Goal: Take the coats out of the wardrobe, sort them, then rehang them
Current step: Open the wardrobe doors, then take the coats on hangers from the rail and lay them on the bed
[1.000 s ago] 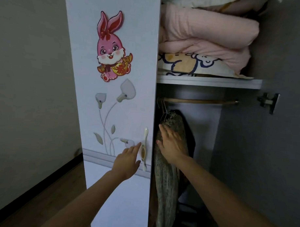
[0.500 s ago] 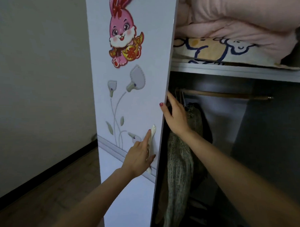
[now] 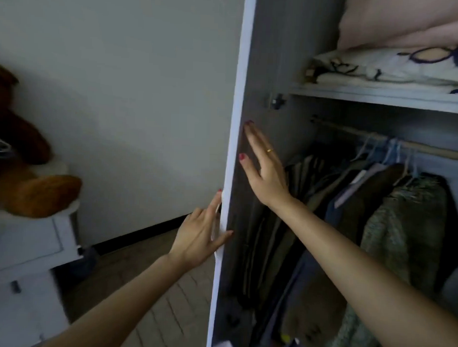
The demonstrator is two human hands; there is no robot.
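Note:
The white wardrobe door [image 3: 233, 121] stands swung out, seen edge-on. My left hand [image 3: 199, 237] holds its handle [image 3: 216, 256] from the outer side, thumb wrapped round the door's edge. My right hand [image 3: 264, 174] presses flat on the door's grey inner face, fingers straight. Inside, several coats hang on hangers from a wooden rail [image 3: 354, 132]: dark olive ones [image 3: 269, 239] at the left, a brown one [image 3: 364, 201] in the middle, and a grey-green knitted one [image 3: 402, 231] at the right.
Folded pink and patterned bedding [image 3: 395, 67] lies on the shelf [image 3: 381, 97] above the rail. A brown teddy bear [image 3: 20, 171] sits on a white cabinet [image 3: 25, 244] at the left. Wooden floor [image 3: 166, 301] shows between the cabinet and the door.
The door has swung wide open, from facing me to edge-on. My right hand moved from the door's edge onto its inner face. More coats have come into view.

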